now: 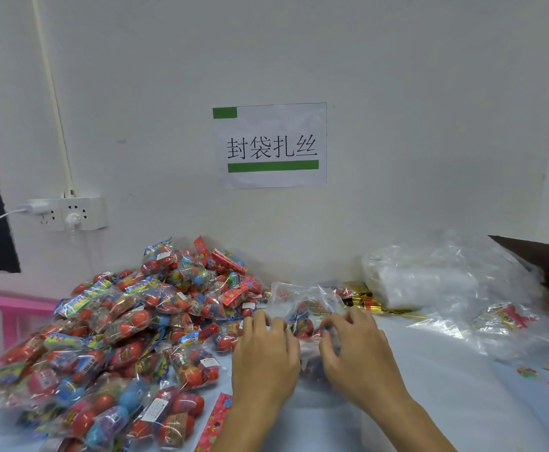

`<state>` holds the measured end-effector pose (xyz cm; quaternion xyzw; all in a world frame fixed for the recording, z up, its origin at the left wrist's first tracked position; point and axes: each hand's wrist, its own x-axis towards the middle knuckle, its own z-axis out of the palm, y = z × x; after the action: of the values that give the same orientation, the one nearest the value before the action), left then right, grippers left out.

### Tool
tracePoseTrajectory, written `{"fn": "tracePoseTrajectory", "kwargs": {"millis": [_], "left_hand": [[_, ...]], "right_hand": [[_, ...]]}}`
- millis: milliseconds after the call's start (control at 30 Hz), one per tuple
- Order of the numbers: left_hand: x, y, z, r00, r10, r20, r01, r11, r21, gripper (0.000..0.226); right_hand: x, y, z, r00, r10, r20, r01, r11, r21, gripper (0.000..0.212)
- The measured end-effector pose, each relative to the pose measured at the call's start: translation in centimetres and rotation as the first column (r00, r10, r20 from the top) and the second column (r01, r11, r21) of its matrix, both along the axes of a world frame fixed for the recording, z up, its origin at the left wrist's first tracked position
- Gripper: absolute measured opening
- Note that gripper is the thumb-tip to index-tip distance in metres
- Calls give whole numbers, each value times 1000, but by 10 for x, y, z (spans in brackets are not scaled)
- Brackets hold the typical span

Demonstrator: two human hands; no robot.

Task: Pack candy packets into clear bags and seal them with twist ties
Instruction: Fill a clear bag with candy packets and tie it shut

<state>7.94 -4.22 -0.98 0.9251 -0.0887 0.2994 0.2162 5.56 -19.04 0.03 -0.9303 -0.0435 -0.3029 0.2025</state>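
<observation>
A big heap of candy packets [129, 324] with red and blue balls covers the left half of the table. At the table's middle lies a clear bag [302, 305] holding a few candy packets. My left hand [266, 357] grips the bag's left side with curled fingers. My right hand [361, 353] pinches the bag's right side, fingers bent around the plastic. Gold twist ties [369, 301] lie in a bundle just behind the bag, to its right.
A stack of empty clear bags [429, 278] sits at the back right against the wall. Loose plastic and a filled bag [511, 318] lie at the right. A pink basket [2, 308] stands at the far left. A power strip [68, 213] hangs on the wall.
</observation>
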Motion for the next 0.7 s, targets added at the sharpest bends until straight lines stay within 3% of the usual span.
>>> {"fn": "tracePoseTrajectory", "kwargs": {"millis": [133,267,367,467,567,633,700], "left_hand": [[-3,3,4,990,124,67,-124,992,-5,38],[-3,5,4,993,115,16,-115,993,0,16],[-2,4,2,996,81,-33,-80,996,27,24],[-3,4,4,994,103,-25,-102,994,24,13],[-3,4,9,996,61,69,-45,977,-210,5],[-2,5,13,994,45,95,4,884,-468,5],[1,8,14,1000,17,27,4,770,-638,5]], "right_hand": [[0,1,-1,1000,10,23,-10,1000,7,22],[-1,4,-2,999,33,18,-33,999,-6,22],[-2,6,-3,998,52,20,-52,999,-4,21],[-2,6,-2,998,61,27,-61,998,7,20],[-2,5,-1,997,67,33,-68,998,20,19],[-2,5,0,996,74,40,-75,997,27,19],[-3,6,0,996,78,38,-79,996,31,19]]}}
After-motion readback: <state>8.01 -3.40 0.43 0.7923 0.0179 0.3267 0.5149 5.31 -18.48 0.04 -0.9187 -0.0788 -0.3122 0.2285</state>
